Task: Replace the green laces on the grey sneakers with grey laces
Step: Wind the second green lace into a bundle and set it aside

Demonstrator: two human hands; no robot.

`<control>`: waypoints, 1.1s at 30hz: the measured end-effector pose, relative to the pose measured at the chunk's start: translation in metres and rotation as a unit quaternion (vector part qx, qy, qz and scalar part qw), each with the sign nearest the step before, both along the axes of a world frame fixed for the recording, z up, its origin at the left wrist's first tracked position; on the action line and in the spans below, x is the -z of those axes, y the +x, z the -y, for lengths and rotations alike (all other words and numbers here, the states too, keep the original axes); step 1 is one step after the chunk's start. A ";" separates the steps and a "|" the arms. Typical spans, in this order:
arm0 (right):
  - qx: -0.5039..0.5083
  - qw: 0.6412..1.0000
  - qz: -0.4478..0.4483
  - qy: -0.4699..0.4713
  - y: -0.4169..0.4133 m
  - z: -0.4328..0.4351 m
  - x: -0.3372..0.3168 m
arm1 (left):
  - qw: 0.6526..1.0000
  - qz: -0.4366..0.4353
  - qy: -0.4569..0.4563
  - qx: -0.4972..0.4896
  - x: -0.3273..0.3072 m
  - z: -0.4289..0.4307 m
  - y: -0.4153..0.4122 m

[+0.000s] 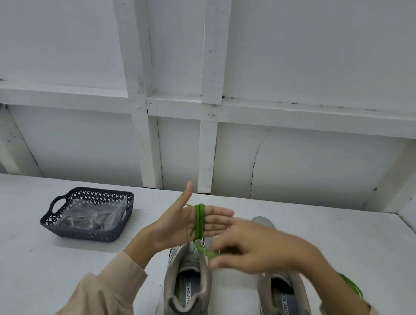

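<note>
Coils of thin green cord shoelace (199, 220) wrap the straight fingers of our left hand (175, 225), and our right hand (257, 249) pinches its loose tail just below them; soft, light and limp, it likely handles best gripped near that tail.

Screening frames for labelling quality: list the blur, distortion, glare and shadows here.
Head view: the right hand is smeared by motion blur, while the left hand and the green lace wound on its fingers are sharp; head view: wide-angle distortion bends the wall beams; head view: light is flat and soft, a faint shadow by the basket and sheen on the plastic bag inside.
</note>
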State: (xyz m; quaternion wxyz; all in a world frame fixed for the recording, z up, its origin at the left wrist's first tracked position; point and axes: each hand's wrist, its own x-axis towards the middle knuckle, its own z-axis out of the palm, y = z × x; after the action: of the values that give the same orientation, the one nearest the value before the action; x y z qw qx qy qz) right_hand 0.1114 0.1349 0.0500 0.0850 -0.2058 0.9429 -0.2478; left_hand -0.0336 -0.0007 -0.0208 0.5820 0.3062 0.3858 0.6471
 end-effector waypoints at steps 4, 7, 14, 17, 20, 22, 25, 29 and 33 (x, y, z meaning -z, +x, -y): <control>0.072 0.993 -0.066 -0.068 -0.025 -0.024 -0.032 | 0.999 0.009 0.015 0.047 0.002 0.002 0.005; 0.115 0.981 -0.102 -0.122 -0.049 -0.035 -0.029 | 0.995 -0.030 0.031 0.089 -0.003 0.000 0.009; 0.173 0.957 0.049 -0.227 -0.054 -0.020 0.039 | 0.992 -0.003 0.077 0.105 -0.018 0.000 0.012; 0.217 0.957 0.082 -0.173 -0.037 -0.004 0.069 | 0.988 0.048 0.114 0.094 -0.018 0.000 0.005; 0.191 0.968 0.057 -0.151 -0.022 0.010 0.078 | 0.988 0.049 0.122 0.075 -0.016 -0.001 0.003; 0.127 0.986 0.071 -0.080 -0.007 0.016 0.076 | 0.991 0.050 0.116 0.050 -0.016 -0.002 0.001; 0.034 0.995 0.083 0.045 0.010 0.020 0.061 | 0.996 0.008 0.080 0.026 -0.015 -0.004 -0.003; -0.008 0.996 0.042 0.083 0.017 0.017 0.007 | 0.999 -0.023 0.022 0.012 -0.010 -0.004 -0.001; 0.055 0.995 -0.069 0.044 -0.003 -0.014 -0.041 | 0.999 -0.012 -0.003 0.031 -0.007 0.000 0.010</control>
State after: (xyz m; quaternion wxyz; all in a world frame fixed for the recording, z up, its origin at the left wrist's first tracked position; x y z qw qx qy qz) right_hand 0.1082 0.1485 0.0912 0.0147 -0.1665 0.9664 -0.1954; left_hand -0.0233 -0.0011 -0.0140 0.5979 0.3238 0.3852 0.6240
